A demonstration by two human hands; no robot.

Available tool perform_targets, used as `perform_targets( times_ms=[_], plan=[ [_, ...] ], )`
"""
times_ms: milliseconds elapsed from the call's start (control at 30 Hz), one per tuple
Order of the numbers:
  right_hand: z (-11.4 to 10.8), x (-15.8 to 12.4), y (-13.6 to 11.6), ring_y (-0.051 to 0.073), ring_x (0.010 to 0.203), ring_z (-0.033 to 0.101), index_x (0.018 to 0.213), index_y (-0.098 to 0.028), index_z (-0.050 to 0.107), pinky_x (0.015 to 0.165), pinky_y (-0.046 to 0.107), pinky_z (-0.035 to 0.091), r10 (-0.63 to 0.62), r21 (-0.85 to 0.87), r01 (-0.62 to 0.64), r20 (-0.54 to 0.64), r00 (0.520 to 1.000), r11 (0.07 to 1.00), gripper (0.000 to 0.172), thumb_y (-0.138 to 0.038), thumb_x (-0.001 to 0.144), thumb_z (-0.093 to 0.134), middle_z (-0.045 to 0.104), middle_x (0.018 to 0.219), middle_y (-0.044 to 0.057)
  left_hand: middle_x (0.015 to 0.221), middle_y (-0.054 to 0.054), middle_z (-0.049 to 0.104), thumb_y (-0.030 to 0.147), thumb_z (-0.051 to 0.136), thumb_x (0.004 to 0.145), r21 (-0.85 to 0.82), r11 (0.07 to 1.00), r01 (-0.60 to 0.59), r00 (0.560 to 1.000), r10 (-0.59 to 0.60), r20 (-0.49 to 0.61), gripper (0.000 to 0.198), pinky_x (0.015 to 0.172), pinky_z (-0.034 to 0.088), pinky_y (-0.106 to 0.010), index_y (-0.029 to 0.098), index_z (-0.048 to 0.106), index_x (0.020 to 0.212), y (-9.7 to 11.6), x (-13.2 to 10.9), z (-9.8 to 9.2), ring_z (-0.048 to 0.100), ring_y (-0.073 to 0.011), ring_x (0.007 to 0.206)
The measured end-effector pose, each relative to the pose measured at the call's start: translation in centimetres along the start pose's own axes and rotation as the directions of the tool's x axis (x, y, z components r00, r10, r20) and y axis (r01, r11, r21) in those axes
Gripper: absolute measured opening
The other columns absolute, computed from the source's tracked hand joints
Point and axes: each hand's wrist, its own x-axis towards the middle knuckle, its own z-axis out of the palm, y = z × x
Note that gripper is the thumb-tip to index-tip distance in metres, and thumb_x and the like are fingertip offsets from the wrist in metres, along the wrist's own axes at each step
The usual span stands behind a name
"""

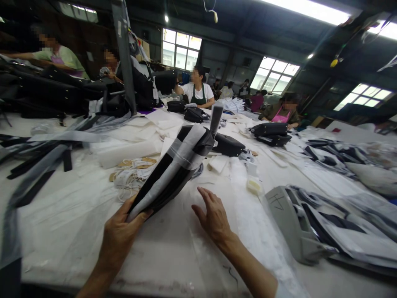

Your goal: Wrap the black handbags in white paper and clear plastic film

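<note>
A black bag (173, 174), partly wrapped in whitish protective film, is tilted up over the table in front of me. My left hand (125, 225) grips its lower end, thumb on the near side and fingers behind. A film-covered strap or handle (216, 118) sticks up from the bag's far end. To the right of the bag, my right hand (214, 215) hovers apart from it, fingers spread and holding nothing. Just behind the bag on the left lies a heap of brown paper tags with white strings (132, 176).
A grey tape dispenser (290, 223) marked with pen stands at the right, beside film-wrapped straps (344, 225). More straps (46, 161) lie left. Black bags (229, 144) and white sheets (133, 149) spread across the table (167, 256). A metal post (124, 58) rises at left; several co-workers sit beyond.
</note>
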Motion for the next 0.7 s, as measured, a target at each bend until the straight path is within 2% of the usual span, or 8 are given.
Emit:
perform_targets(
  times_ms=[100,167,233,300,400,500,600,700],
  plan=[
    [-0.4,-2.9,-0.6,0.029,0.133,0.048,0.136,-0.025,0.055,0.115,0.052,0.032,-0.232,-0.060,0.242,0.136,0.963,0.969,0.048,-0.026,0.089,0.064,0.055,0.144,0.009,0.106,0.000,0.075,0.057,0.066,0.074,0.009,0.995,-0.102,0.995,0.101,0.009,0.053,0.093,0.055,-0.033,0.024,0.069,0.116,0.0,-0.6,0.3,0.071,-0.0263,0.097],
    [-0.2,-4.2,-0.5,0.029,0.134,0.048,0.133,-0.028,0.058,0.117,0.053,0.030,-0.217,-0.102,0.238,0.183,0.959,0.966,0.044,-0.025,0.090,0.064,0.058,0.141,0.007,0.107,-0.001,0.074,0.054,0.065,0.078,0.020,0.976,-0.218,0.976,0.218,0.011,0.048,0.093,0.056,-0.033,0.023,0.068,0.115,0.2,-1.1,0.6,0.071,-0.0251,0.096],
    [0.1,-5.0,-0.4,0.031,0.132,0.050,0.133,-0.028,0.060,0.114,0.055,0.033,-0.133,-0.167,0.159,0.160,0.978,0.973,0.044,-0.023,0.089,0.064,0.059,0.139,0.009,0.109,-0.003,0.073,0.048,0.064,0.085,0.031,0.926,-0.376,0.927,0.376,0.016,0.040,0.094,0.055,-0.033,0.023,0.066,0.116,0.6,-1.5,1.2,0.070,-0.0237,0.098],
    [0.3,-5.8,-0.6,0.035,0.131,0.051,0.134,-0.028,0.060,0.110,0.057,0.038,-0.083,-0.222,0.107,0.113,0.990,0.969,0.049,-0.021,0.086,0.066,0.058,0.140,0.013,0.113,-0.005,0.072,0.038,0.062,0.091,0.046,0.832,-0.553,0.833,0.553,0.024,0.034,0.097,0.054,-0.033,0.022,0.063,0.121,1.1,-2.0,2.0,0.069,-0.0222,0.101],
    [-0.4,-7.4,-1.7,0.038,0.124,0.056,0.134,-0.027,0.060,0.103,0.058,0.045,-0.104,-0.261,0.114,0.054,0.993,0.959,0.054,-0.017,0.081,0.068,0.062,0.134,0.015,0.117,-0.007,0.070,0.019,0.055,0.095,0.072,0.645,-0.761,0.649,0.759,0.058,0.033,0.101,0.052,-0.031,0.020,0.059,0.128,1.7,-3.0,3.2,0.067,-0.0197,0.108],
    [-2.8,-9.6,-3.0,0.029,0.094,0.070,0.125,-0.026,0.063,0.081,0.042,0.057,-0.248,-0.192,0.260,0.084,0.965,0.947,0.043,-0.013,0.084,0.061,0.073,0.109,0.010,0.118,-0.009,0.070,0.007,0.045,0.096,0.066,0.469,-0.881,0.474,0.870,0.137,0.039,0.104,0.049,-0.029,0.015,0.056,0.132,2.0,-4.3,4.1,0.063,-0.0176,0.116],
    [-6.5,-10.4,-3.7,0.017,0.070,0.069,0.118,-0.027,0.063,0.061,0.028,0.054,-0.391,-0.022,0.393,0.045,0.919,0.919,0.033,-0.011,0.090,0.057,0.075,0.088,0.003,0.121,-0.010,0.069,0.009,0.035,0.101,0.023,0.305,-0.952,0.302,0.922,0.244,0.039,0.109,0.046,-0.030,0.012,0.056,0.134,1.7,-5.5,4.4,0.059,-0.0176,0.123],
    [-9.8,-8.0,-3.5,0.017,0.076,0.068,0.112,-0.027,0.066,0.068,0.026,0.054,-0.283,0.083,0.286,-0.051,0.958,0.955,0.024,-0.015,0.093,0.057,0.073,0.087,0.003,0.124,-0.011,0.067,0.012,0.032,0.103,0.004,0.235,-0.972,0.225,0.925,0.306,0.039,0.111,0.044,-0.032,0.010,0.055,0.135,1.0,-6.0,4.3,0.056,-0.0182,0.126]
  ],
)
